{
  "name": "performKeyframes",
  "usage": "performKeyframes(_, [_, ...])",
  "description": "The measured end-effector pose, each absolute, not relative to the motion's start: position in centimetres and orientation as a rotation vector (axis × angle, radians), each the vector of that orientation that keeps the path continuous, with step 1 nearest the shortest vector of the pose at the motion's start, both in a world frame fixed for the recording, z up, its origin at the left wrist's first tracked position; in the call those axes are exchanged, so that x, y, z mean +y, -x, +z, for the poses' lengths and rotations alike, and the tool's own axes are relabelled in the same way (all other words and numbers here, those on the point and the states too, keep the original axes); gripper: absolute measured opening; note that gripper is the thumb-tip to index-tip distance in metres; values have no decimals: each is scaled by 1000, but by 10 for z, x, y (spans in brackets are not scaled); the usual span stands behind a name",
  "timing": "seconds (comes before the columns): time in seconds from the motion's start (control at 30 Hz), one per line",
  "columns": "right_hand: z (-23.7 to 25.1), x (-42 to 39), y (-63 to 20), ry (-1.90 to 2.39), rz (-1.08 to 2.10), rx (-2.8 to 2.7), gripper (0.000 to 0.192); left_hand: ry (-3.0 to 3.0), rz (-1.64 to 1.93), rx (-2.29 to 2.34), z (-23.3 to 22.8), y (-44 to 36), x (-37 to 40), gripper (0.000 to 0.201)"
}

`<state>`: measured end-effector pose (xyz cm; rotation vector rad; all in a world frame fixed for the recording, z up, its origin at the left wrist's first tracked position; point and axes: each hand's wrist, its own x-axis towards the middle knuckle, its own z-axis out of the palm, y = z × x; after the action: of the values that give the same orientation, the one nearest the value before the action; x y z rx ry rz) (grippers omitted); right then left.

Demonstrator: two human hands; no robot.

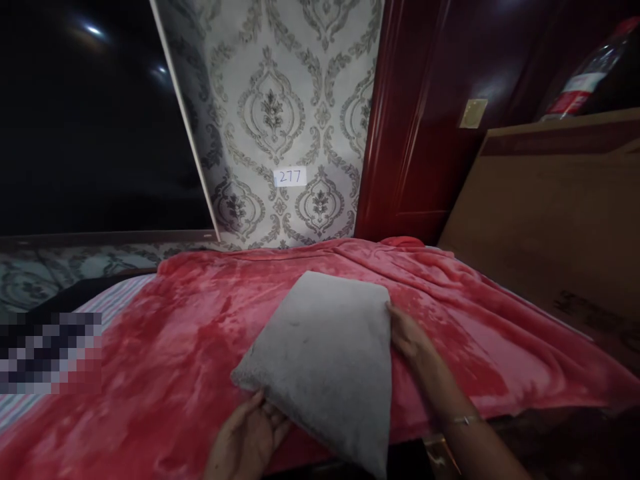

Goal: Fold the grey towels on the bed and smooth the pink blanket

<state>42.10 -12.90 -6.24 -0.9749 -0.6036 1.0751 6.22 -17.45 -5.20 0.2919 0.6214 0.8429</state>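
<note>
A grey plush cushion (325, 340) is held at a tilt over the red blanket (185, 347). At its lower left edge is my left hand (253, 430), palm turned up, with the thumb at the rim and the fingers curled partly beneath. My right hand (406, 333) grips the upper right side, its fingertips hidden behind the cushion. A thin bracelet circles my right wrist. The near corner of the cushion points down toward the front edge of the blanket.
A large cardboard box (545, 220) stands on the right with a red-labelled plastic bottle (580, 90) on top. A dark screen (100, 127) is at the left. Behind are patterned wallpaper with a "277" paper label (290, 176) and a dark red door panel (415, 133).
</note>
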Motion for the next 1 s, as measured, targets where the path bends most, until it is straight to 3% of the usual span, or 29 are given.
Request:
performKeyframes(0.17, [-59,-193,-379,826,1274,-492,43,-232,1038,631,-45,-54,-174,19])
performKeyframes(0.3, [-58,-222,-354,780,1344,-407,38,-275,1121,737,-29,-46,-153,15])
performKeyframes(0.37, [-57,-228,-347,795,1402,-322,38,-361,1049,776,-18,-43,-136,13])
performKeyframes(0.5, [-54,-230,-338,863,1502,-164,46,-463,870,871,4,-41,-96,30])
performKeyframes(0.67, [-55,-227,-333,896,1440,-180,52,-502,629,866,26,-56,-58,42])
performKeyframes(1.0, [-61,-223,-328,861,1309,-223,56,-684,384,791,10,-94,2,39])
